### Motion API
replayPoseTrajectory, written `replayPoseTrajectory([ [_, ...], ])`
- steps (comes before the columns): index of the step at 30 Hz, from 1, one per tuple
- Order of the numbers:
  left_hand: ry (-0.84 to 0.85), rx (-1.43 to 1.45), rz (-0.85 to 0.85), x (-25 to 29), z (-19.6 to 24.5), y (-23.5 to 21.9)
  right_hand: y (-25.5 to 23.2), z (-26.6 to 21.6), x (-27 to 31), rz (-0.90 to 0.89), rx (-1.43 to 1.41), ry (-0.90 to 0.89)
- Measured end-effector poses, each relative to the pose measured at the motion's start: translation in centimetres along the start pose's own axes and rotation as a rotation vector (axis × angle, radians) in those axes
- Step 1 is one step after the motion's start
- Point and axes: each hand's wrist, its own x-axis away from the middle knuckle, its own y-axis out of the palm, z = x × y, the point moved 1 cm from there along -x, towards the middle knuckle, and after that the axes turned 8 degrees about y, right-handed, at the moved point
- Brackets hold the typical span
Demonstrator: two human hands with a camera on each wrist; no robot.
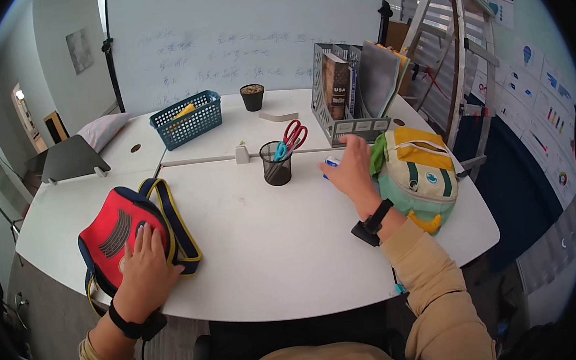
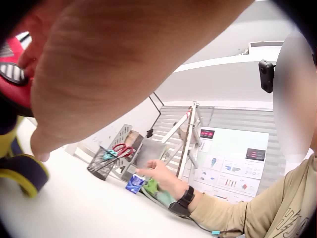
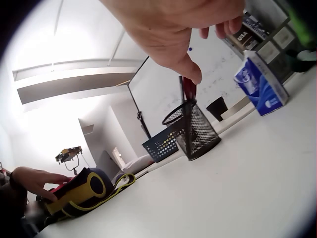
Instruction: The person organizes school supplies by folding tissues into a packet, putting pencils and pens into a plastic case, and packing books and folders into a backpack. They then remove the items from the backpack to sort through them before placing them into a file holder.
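My left hand [image 1: 145, 276] rests with its fingers on the red and navy backpack [image 1: 113, 238], which lies at the left of the table with a yellow-edged strap [image 1: 182, 229] beside it. Over the right half of the table, my right hand [image 1: 353, 171] hovers, its fingers spread and holding nothing. Below those fingers a small blue and white packet [image 3: 261, 84] stands on the tabletop, apart from the hand in the right wrist view; the head view shows it partly hidden. A green, cream and yellow backpack [image 1: 420, 186] sits just right of that hand.
A black mesh pen cup [image 1: 277, 172] with red-handled scissors [image 1: 296, 135] stands mid-table. Behind are a white block [image 1: 242, 154], a teal basket [image 1: 189, 123], a small dark pot [image 1: 252, 100] and a grey file holder [image 1: 358, 130] with books. A stepladder [image 1: 457, 51] stands behind right.
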Motion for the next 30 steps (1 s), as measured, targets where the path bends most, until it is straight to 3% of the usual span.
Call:
replayPoseTrajectory([
  [2,0.135,0.082,0.155,-2.7,2.5,-1.3,0.5,2.5,0.6,-0.088,0.116,0.136],
  [4,0.280,0.189,0.328,-5.8,4.6,-1.4,1.3,4.5,1.0,-0.258,-0.037,0.301],
  [8,0.338,0.573,0.354,-11.8,9.5,1.3,2.8,6.7,1.7,-0.409,-0.361,0.504],
  [11,0.374,0.696,0.361,-15.7,12.4,4.5,5.4,9.5,2.5,-0.442,-0.466,0.424],
  [12,0.365,0.764,0.354,-16.6,13.3,5.3,6.1,9.7,3.1,-0.424,-0.620,0.432],
  [16,0.296,0.999,0.333,-19.6,15.6,8.7,4.8,7.2,2.8,-0.618,-1.027,0.552],
  [24,0.277,1.372,0.251,-19.4,16.2,11.5,2.9,1.8,4.3,-0.850,-1.129,0.583],
  [28,0.392,1.482,0.305,-19.6,16.4,11.0,1.5,-1.2,5.3,-0.966,-1.130,0.571],
  [30,0.459,1.298,0.353,-19.6,16.0,10.9,1.5,-2.1,5.7,-1.035,-1.139,0.542],
])
